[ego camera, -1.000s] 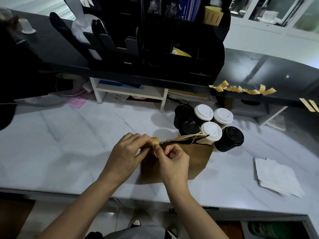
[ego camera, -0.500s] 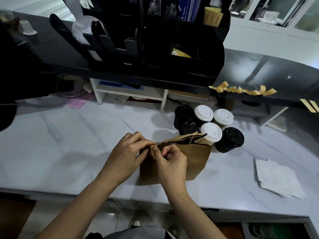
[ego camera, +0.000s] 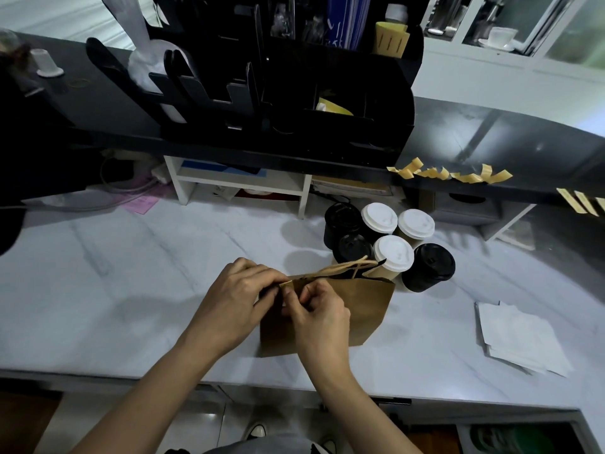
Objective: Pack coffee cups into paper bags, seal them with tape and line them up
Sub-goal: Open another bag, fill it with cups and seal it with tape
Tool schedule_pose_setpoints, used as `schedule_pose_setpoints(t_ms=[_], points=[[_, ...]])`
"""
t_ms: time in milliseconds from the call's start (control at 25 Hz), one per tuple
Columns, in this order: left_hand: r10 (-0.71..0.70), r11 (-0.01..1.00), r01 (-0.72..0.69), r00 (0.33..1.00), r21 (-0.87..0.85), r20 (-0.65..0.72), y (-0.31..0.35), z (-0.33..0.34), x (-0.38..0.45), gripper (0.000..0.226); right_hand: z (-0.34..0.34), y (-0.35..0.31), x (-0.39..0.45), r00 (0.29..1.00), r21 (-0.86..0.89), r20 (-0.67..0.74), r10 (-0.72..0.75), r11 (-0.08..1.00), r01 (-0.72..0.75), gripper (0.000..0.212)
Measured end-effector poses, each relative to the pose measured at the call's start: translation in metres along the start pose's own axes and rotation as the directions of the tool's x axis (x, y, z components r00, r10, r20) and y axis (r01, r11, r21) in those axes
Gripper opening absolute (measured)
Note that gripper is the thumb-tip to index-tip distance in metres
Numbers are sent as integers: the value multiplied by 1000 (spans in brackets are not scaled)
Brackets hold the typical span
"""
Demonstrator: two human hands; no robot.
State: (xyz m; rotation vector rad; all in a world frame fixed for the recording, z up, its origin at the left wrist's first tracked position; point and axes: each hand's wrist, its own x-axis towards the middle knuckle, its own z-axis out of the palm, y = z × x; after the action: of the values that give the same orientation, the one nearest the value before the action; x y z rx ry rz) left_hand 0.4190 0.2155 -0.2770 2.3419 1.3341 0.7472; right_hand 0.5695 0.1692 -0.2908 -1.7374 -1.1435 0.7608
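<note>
Marble counter (ego camera: pixel 131 290): six cups (ego camera: pixel 389 244), one paper bag (ego camera: pixel 366 309), two hands (ego camera: pixel 239 299).

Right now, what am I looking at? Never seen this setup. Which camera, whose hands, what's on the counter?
There is no machine: one wide-angle camera on a person's head looks down at their bare hands. The left hand and right hand pinch a small tape strip at the top edge of a brown paper bag standing on the marble counter. Behind the bag stand six lidded coffee cups, three with white lids and three with black. More tape strips hang from the dark shelf edge, and white paper sheets lie to the right.
</note>
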Motion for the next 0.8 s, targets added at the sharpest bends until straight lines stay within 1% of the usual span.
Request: schedule_pose_setpoints(t_ms=[120,200,280,360,520,680,800], points=[[5,1000,-5,1000,2,7,1,1,-2,21,-2,6,0,1000,-29,18,17,999,-17,37],[12,1000,-13,1000,5,3,4,1,-2,17,-3,9,2,1000,-67,-2,19,998,-19,38],[11,1000,-11,1000,6,-8,8,2,-1,22,-5,11,3,1000,-94,-17,7,995,-9,37],[25,999,-24,999,45,-30,11,2,2,23,-7,12,2,1000,-91,-14,-11,996,10,38],[71,987,-61,995,147,-65,17,1,5,12,-10,11,3,999,-97,-23,-22,995,19,46],[110,974,-91,990,206,-84,19,1,3,7,-15,14,3,999,-99,-31,-8,995,5,43],[101,972,-75,989,221,-109,15,0,0,10,-21,16,4,999,-71,-45,3,997,-6,40]])
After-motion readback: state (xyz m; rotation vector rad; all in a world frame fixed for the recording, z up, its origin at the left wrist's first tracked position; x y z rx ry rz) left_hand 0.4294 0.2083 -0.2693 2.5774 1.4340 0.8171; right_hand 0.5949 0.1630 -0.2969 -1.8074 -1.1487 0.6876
